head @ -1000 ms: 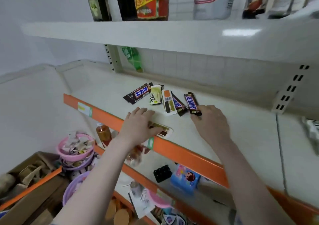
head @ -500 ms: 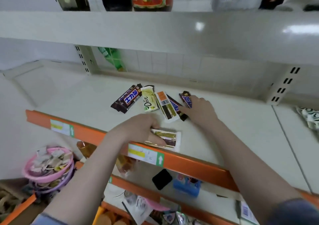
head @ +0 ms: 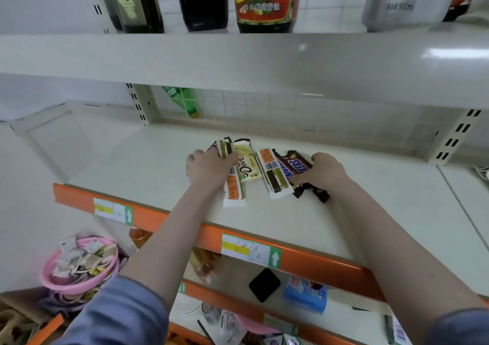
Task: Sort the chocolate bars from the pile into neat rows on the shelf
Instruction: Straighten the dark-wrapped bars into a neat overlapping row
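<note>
A: Orange edge strip [head: 185, 220] ran along the front of the white shelf [head: 370, 207]. Choc bars sat mid-shelf, in a loose row w/ overlaps.

B: Left hand [head: 209, 168]?

A: Lay on top of a white bar w/ orange panel [head: 234, 188]; thumb pressed its wrapper, other fingers curled over the bars' left side. The Dove bar [head: 246, 164] touched it at 3 o'clock.

B: Right hand [head: 321, 174]?

A: Fingers curled round the Snickers bar [head: 295, 166]; another dark bar [head: 318, 192] poked out below the palm. At 9 o'clock from the Snickers, a second white bar w/ barcode [head: 272, 175] overlapped it.

B: Anything else?

A: Bottles [head: 264, 3] at 12 o'clock on the upper shelf, a green bottle [head: 185, 101] behind the back grid, a pink basket [head: 79, 265] at 7 o'clock.
</note>
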### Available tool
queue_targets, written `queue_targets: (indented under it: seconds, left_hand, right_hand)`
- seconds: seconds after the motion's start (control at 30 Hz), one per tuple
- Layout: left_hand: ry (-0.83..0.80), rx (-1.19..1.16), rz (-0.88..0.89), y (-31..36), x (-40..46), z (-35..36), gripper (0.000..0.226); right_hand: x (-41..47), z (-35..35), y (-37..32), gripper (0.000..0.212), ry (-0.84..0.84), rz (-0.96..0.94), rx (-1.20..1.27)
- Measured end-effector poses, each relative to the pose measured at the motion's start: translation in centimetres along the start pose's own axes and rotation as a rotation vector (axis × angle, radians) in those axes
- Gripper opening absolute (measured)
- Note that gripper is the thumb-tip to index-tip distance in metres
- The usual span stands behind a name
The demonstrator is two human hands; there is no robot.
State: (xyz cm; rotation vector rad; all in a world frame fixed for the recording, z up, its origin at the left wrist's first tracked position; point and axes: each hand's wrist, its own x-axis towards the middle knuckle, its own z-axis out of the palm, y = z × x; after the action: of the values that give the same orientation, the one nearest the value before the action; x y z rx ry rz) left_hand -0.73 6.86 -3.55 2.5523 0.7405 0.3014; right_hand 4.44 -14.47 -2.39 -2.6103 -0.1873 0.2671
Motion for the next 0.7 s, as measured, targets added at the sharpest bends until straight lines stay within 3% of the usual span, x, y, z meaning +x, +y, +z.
queue_targets:
  seconds: [0.17, 0.27, 0.37, 0.53, 0.7]
  left_hand:
    - [-0.203, 0.033, -0.137, -0.9, 1.9, -0.4, 0.076]
    - [-0.187, -0.002, -0.116, -0.6, 2.2, -0.7, 0.070]
    - [-0.182, -0.188, -0.144, 0.2, 1.7, -0.8, 0.076]
    - [-0.284, -0.277, -0.148, 0.5, 1.5, -0.6, 0.036]
    - [-0.307, -0.291, -0.149, 0.5, 0.4, -1.5, 0.025]
  right_hand:
    - [0.1, 0.3, -0.5, 0.035, -0.046, 0.048, 0.213]
    - [0.1, 0.6, -0.7, 0.039, -0.007, 0.063, 0.405]
    - [-0.1, 0.5, -1.1, 0.039, 0.007, 0.050, 0.479]
    - [-0.2, 1.2, -1.6, 0.043, -0.054, 0.062, 0.375]
    - [-0.4, 1.8, -2.3, 0.040, 0.012, 0.001, 0.357]
